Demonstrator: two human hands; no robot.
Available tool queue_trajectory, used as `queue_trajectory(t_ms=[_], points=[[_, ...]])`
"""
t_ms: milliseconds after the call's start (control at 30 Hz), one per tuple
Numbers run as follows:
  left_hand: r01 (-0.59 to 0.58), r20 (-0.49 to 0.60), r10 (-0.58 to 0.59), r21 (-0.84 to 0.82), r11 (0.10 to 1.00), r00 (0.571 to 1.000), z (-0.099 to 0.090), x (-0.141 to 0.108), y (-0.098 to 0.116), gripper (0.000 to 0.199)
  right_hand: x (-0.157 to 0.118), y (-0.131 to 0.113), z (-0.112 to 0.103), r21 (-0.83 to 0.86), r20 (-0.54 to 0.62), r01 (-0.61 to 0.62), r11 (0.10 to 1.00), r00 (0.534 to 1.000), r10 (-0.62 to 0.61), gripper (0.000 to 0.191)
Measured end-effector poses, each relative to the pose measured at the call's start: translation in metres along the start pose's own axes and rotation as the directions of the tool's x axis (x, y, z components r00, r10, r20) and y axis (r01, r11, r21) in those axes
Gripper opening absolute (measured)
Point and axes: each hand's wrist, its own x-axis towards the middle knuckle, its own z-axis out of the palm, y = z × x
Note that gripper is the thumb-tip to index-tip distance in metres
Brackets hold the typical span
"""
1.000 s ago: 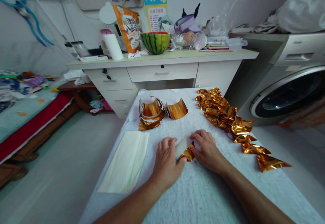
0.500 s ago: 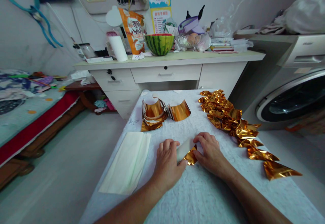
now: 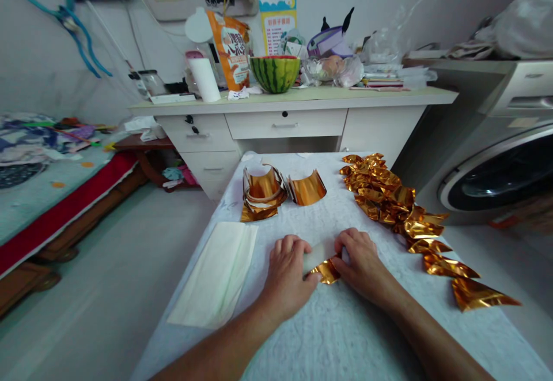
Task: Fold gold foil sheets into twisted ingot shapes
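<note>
Between my hands, low over the table, is a sheet of gold foil paper (image 3: 327, 272) being curled, its pale whitish side uppermost and a gold strip showing along the near edge. My left hand (image 3: 287, 271) grips its left end, thumb below and fingers bent over the top. At the other end my right hand (image 3: 359, 261) pinches the paper, with the thumb against the gold strip. Beyond them stand a curled stack of gold foil sheets (image 3: 262, 188) and a single curved gold sheet (image 3: 309, 188). Folded gold foil pieces (image 3: 382, 188) lie in an overlapping row on the right.
A stack of pale yellowish paper (image 3: 216, 274) lies left of my left hand on the cloth-covered table (image 3: 345, 340). Behind stands a white desk (image 3: 285, 121) with a cut watermelon (image 3: 275, 74). A washing machine (image 3: 488, 139) is at right, a bed (image 3: 56, 196) at left.
The foil paper has been rolled a little further; its gold strip now lies flatter and longer between my hands. My right hand has shifted slightly. The whole view has moved a little.
</note>
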Motion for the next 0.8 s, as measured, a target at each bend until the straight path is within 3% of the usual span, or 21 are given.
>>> queue_trajectory(t_ms=[100, 200, 300, 367, 467, 533, 667, 800], points=[[-0.007, -0.001, 0.007, -0.017, 1.000, 1.000, 0.001, 0.000, -0.001, 0.046, -0.002, 0.000, -0.003, 0.064, 0.017, 0.003, 0.998, 1.000, -0.004, 0.009], [-0.012, -0.004, 0.012, -0.054, 0.998, 1.000, 0.002, -0.001, -0.003, 0.058, -0.004, 0.001, -0.003, 0.252, 0.026, -0.018, 0.968, 1.000, 0.012, 0.018], [0.015, -0.024, -0.019, -0.144, 0.990, 1.000, 0.003, 0.001, -0.005, 0.069, -0.005, 0.003, -0.001, 0.502, 0.033, -0.044, 0.864, 0.999, 0.031, 0.044], [0.056, -0.020, -0.063, -0.259, 0.964, 0.998, 0.002, 0.002, -0.005, 0.074, -0.004, 0.004, 0.000, 0.666, 0.058, -0.064, 0.743, 0.998, 0.034, 0.048], [0.125, 0.039, -0.123, -0.521, 0.844, 0.992, 0.000, 0.006, -0.004, 0.074, -0.002, 0.005, 0.000, 0.835, 0.136, -0.119, 0.537, 0.991, 0.009, 0.030], [0.147, 0.078, -0.128, -0.680, 0.719, 0.989, -0.002, 0.009, -0.003, 0.072, 0.000, 0.005, -0.001, 0.877, 0.155, -0.145, 0.457, 0.988, 0.016, 0.025], [0.137, 0.077, -0.140, -0.859, 0.494, 0.987, -0.004, 0.012, -0.003, 0.063, 0.002, 0.000, -0.004, 0.888, 0.168, -0.172, 0.425, 0.985, 0.048, 0.032], [0.093, -0.014, -0.235, -0.895, 0.437, 0.972, -0.006, 0.014, -0.005, 0.056, 0.000, -0.007, -0.004, 0.901, 0.203, -0.181, 0.394, 0.979, -0.014, 0.035]])
